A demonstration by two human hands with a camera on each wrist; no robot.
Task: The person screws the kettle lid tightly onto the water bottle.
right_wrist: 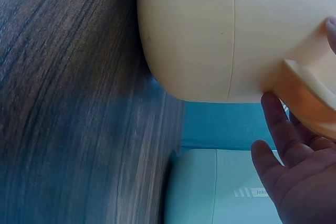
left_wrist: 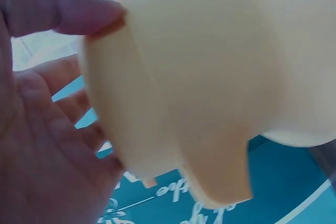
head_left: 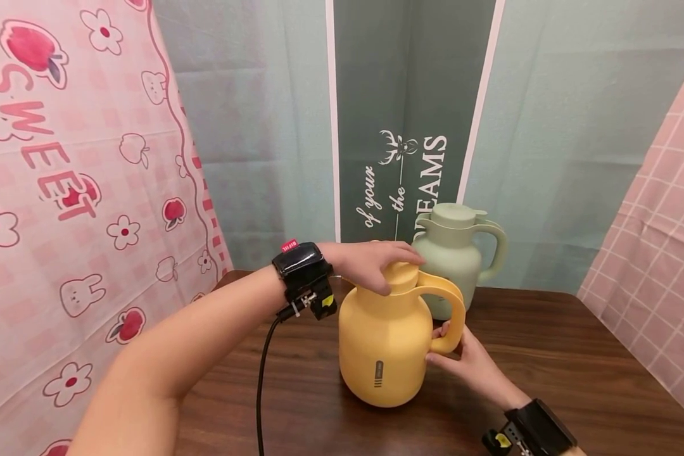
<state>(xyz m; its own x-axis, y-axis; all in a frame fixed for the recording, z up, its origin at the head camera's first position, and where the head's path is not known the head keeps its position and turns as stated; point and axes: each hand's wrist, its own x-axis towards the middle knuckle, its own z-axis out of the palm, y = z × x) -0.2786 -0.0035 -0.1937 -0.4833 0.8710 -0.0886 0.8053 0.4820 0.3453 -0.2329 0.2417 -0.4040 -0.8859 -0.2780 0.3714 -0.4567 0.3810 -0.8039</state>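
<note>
A yellow thermos jug stands upright on the wooden table. My left hand is over its top and grips the lid, with the thumb on one side and the other fingers round the far side in the left wrist view. The jug's spout shows below the lid there. Low on the jug, my right hand holds it at the foot of the handle, thumb on one side and fingers on the other. One fingertip touches the body beside the handle in the right wrist view.
Behind the yellow jug stands a pale green thermos jug with its handle to the right. The table ends at a printed curtain at the back. Pink patterned cloths hang on both sides. A black cable runs from the left wrist.
</note>
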